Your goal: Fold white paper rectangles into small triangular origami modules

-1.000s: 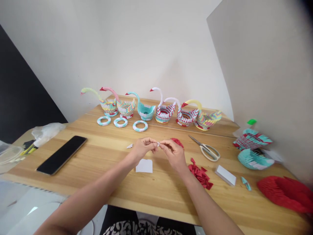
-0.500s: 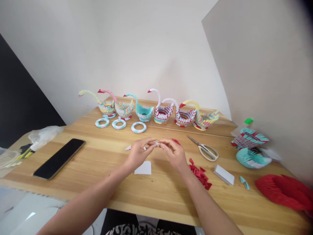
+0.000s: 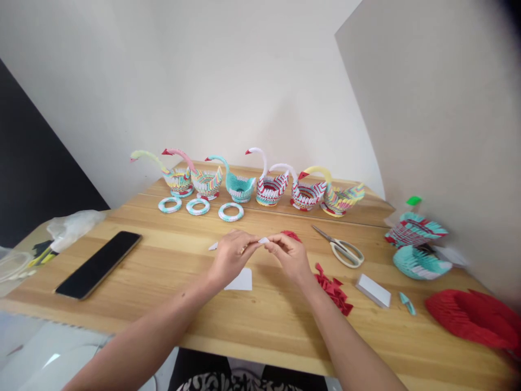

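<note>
Between my fingertips is a small folded piece of white paper (image 3: 264, 240), raised above the table's middle. My left hand (image 3: 234, 254) pinches it from the left, and my right hand (image 3: 288, 254) pinches its right side. A white paper sheet (image 3: 240, 280) lies flat below my left hand, partly covered by it. Just left of that hand a small white folded piece (image 3: 213, 246) pokes out. Near my right wrist is a pile of folded red paper pieces (image 3: 334, 290); another red bit (image 3: 291, 235) shows behind my right fingers.
Several paper swans (image 3: 241, 188) line the back, with paper rings (image 3: 231, 212) before them. Scissors (image 3: 345, 252), a white paper stack (image 3: 373, 290), a turquoise piece (image 3: 407, 303) and a red paper form (image 3: 472, 317) sit right. A phone (image 3: 100, 264) lies left on the wooden table (image 3: 163, 304).
My fingers have shifted slightly around the folded white paper, and more of it shows between them. My left fingers have closed in more. The things on the table have stayed put.
</note>
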Available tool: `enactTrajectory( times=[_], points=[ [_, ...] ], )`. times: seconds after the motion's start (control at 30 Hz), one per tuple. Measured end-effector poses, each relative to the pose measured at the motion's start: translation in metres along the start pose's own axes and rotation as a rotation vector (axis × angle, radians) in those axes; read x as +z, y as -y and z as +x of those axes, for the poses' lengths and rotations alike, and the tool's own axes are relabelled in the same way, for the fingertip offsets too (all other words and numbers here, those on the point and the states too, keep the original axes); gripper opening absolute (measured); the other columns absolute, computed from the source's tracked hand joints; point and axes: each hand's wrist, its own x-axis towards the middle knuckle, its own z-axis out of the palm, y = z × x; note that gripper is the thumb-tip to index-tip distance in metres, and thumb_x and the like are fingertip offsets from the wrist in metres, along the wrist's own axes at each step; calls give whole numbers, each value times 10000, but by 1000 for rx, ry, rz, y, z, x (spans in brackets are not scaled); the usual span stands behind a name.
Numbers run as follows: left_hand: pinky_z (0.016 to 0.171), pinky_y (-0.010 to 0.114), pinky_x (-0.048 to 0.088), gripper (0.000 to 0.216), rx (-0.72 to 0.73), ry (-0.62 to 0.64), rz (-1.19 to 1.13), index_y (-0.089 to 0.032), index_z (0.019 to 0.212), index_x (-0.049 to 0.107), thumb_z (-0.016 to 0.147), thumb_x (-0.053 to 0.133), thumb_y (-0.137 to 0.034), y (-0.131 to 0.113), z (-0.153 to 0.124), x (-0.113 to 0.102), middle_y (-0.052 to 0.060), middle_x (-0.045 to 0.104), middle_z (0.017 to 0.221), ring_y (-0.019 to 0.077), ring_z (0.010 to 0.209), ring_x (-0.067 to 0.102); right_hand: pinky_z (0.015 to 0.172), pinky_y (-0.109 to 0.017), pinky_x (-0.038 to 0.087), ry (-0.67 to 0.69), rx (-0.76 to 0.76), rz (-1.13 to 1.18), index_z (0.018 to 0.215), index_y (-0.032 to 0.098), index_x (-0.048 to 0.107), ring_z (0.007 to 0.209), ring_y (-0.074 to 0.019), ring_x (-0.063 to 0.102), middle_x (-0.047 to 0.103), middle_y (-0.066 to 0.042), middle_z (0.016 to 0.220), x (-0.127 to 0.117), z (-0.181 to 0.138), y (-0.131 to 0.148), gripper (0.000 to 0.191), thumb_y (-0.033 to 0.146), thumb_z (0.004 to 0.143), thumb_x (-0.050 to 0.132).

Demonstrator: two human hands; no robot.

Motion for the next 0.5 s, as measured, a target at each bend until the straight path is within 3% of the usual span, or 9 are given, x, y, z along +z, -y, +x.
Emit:
enactTrajectory(
  times=[0.23,0.5],
  points=[
    [697,275,426,147,-42,3,-43,-186,834,718,869,594,-257,0,-1,-1,38,731,751,169,698,639,674,-261,489,-3,-24,-27,806,192,698,731,-163,640,714,-30,791,1,-1,-3,150,336,778,669],
    [692,240,461,117,-340,48,-340,-185,773,715,821,631,-252,-4,2,1,23,729,766,171,730,655,719,-278,510,-15,-79,-81,827,186,679,771,-174,654,709,-40,818,0,-1,-4,161,343,790,672]
  ],
)
